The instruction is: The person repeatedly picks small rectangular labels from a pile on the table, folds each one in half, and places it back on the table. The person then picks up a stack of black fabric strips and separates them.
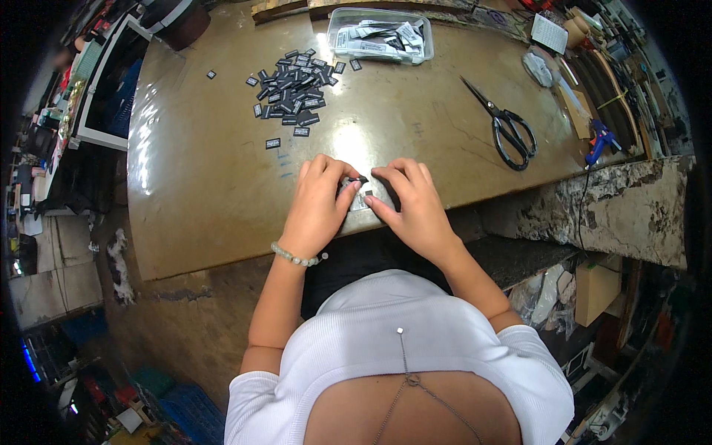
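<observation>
At the near edge of the table, my left hand (pixel 319 199) is closed, with thumb and forefinger pinching a small black label (pixel 361 179). My right hand (pixel 412 199) is just beside it, thumb and forefinger curved and apart. A tiny dark piece (pixel 368 193) lies at the tip of my right thumb. Between the hands, a pale printed strip (pixel 359 202) is partly covered by my left fingers. Farther off sits a loose pile of small black labels (pixel 297 85) with white print. One single label (pixel 273 144) lies nearer to me, apart from the pile.
A clear plastic box (pixel 333 49) with white and black printed strips stands at the back. Black-handled scissors (pixel 498 122) lie open on the right. Beyond them, a blue glue gun (pixel 601 141) with a hanging cord rests by the table's right edge. The brown table (pixel 200 178) has a shiny top.
</observation>
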